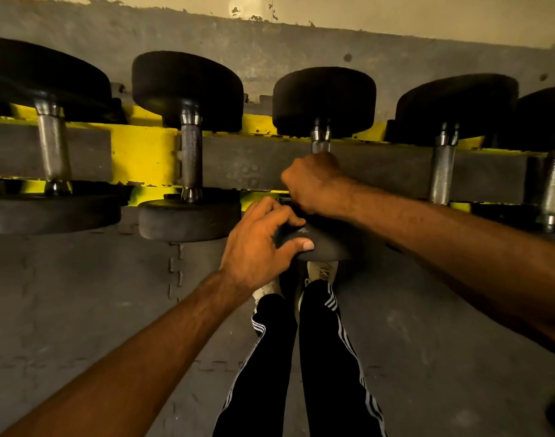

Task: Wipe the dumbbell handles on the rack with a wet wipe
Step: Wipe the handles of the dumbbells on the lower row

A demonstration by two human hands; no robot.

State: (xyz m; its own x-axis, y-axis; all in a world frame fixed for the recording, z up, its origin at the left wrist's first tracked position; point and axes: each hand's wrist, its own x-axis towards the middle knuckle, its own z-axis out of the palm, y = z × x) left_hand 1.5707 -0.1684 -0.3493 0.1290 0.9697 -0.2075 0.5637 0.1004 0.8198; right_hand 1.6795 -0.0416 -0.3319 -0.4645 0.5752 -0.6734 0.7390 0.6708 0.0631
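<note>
Legs in black track pants (329, 357) with white side stripes fill the bottom middle, standing on a grey floor mat (81, 294). Just past them, the left hand (263, 244) grips the near head (326, 244) of the middle dumbbell (323, 99), fingers curled over the top edge and thumb on the front rim. The right hand (314, 184) is a tight fist wrapped round its handle (320, 146), so only a short knurled steel stub shows above the knuckles. It's got round, matte black rubber heads. It sits third from the left on the yellow rack (144, 152), lying across both rails, long axis running straight away from me toward the wall (301, 48). The neighbouring dumbbells (188, 89) lie parallel to it.
</note>
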